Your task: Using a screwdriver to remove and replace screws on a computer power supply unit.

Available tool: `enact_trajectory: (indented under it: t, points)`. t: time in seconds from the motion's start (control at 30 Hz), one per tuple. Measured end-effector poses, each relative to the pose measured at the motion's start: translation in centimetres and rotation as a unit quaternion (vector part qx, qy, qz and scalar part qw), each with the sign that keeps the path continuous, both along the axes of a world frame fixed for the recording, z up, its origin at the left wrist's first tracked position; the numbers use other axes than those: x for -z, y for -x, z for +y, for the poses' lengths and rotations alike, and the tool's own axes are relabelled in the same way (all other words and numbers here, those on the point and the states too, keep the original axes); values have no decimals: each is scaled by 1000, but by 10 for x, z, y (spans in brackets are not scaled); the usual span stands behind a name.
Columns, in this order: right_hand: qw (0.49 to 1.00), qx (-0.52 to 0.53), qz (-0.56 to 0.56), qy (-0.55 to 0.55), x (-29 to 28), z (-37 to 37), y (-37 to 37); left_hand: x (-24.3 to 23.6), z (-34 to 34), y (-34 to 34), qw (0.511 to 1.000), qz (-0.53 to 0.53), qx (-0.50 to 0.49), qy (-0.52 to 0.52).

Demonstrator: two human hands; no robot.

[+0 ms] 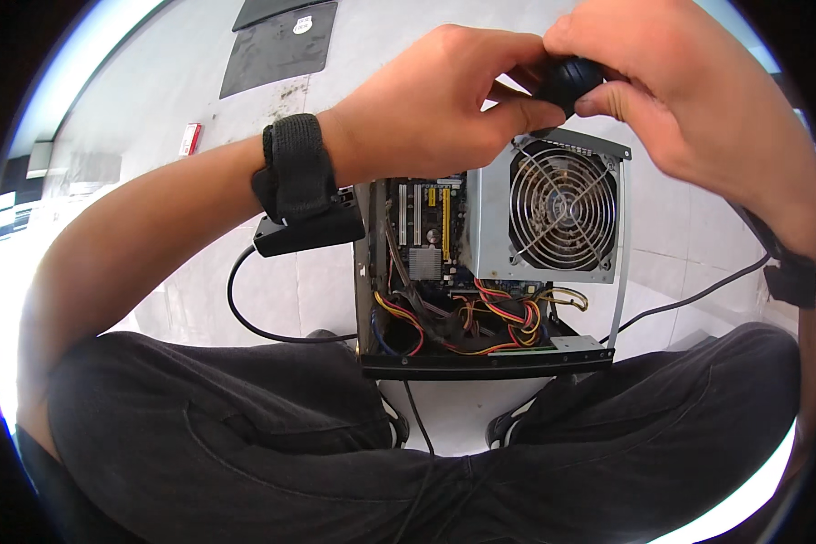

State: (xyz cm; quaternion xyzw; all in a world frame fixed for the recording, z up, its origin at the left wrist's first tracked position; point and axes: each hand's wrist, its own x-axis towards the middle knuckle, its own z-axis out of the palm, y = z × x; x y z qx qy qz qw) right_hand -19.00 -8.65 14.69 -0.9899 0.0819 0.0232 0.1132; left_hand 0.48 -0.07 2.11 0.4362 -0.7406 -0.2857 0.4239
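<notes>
Pale tiled floor [680,231] beneath computer case [491,258], left fingers [533,114] and right fingers [609,98] closed round black object [568,82].

psu [493,218] in pc case [480,364], rt of visible mobo [433,219], wires [520,315] on near side

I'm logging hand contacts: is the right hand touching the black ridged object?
Touching. The head view shows it: the right hand has its thumb tip against the lower right edge of the black ridged object, with no gap visible.
</notes>
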Motion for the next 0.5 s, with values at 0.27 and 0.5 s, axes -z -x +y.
enact_trajectory:
  t: [0.27, 0.5]
  points:
    - [1000, 18, 6, 7, 7, 1, -3, -4, 1, 0, 991, 78, 104, -37]
    - [998, 50, 35, 15, 9, -2, -8, -27, -3, 5, 993, 20, 51, -102]
